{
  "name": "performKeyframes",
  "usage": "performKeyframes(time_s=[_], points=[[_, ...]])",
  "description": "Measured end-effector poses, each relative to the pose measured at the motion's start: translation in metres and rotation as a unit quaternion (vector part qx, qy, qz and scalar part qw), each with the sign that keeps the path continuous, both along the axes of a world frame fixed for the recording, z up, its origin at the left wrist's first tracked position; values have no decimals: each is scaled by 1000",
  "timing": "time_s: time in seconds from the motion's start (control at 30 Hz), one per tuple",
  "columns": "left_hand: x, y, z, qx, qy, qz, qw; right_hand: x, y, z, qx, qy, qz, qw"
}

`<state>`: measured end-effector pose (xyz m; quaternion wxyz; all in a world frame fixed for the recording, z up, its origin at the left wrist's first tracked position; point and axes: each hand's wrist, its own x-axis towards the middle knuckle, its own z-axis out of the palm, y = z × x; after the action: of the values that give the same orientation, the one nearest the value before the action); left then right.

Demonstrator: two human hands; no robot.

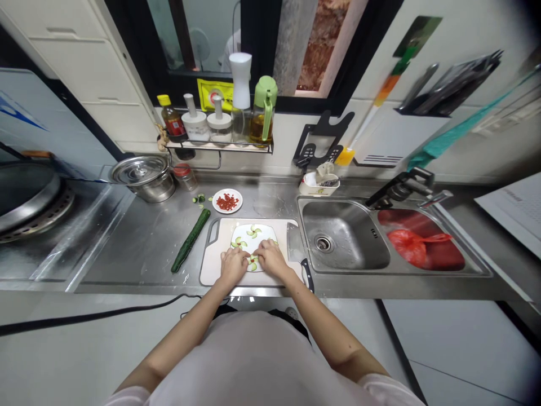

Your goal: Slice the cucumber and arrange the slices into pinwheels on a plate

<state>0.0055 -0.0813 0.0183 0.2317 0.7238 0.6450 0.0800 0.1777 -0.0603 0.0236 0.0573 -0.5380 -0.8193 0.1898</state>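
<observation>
A white plate (262,232) lies on the cutting board (213,265). Cucumber slices form pinwheel shapes near its edges, and the near pinwheel (252,264) has a red bit at its centre. My left hand (234,266) is closed at that pinwheel's left side, fingertips together. From the right, my right hand (270,258) reaches the same pinwheel with bent, closed fingers. Whatever small piece either hand pinches is hidden. A knife (307,275) with a black handle rests on the board's right side. Beyond the board sits a small plate (215,202) of chopped red pieces.
A whole cucumber (191,239) and cucumber scraps (198,199) lie left of the board. The sink (344,234) is at right, with a red plastic bag (408,248) in its second basin. A lidded pot (146,177) stands back left, below a condiment shelf (220,148).
</observation>
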Motion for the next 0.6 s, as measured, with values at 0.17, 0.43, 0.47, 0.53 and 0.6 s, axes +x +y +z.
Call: performKeyframes(time_s=[0.17, 0.43, 0.47, 0.53, 0.6], points=[[-6, -5, 3, 12, -10, 17, 1000, 10, -9, 3, 18, 29, -46, 998], [-10, -16, -1, 16, -16, 12, 1000, 5, -45, 1, 0, 46, -8, 999], [-10, -16, -1, 17, -18, 13, 1000, 4, -46, 0, 0, 44, -9, 999], [-11, -16, 0, 21, -21, 17, 999, 2, -48, -1, -1, 39, -7, 999], [-12, -15, 0, 25, -24, 22, 999, 1, -48, -2, 1, 37, -6, 999]])
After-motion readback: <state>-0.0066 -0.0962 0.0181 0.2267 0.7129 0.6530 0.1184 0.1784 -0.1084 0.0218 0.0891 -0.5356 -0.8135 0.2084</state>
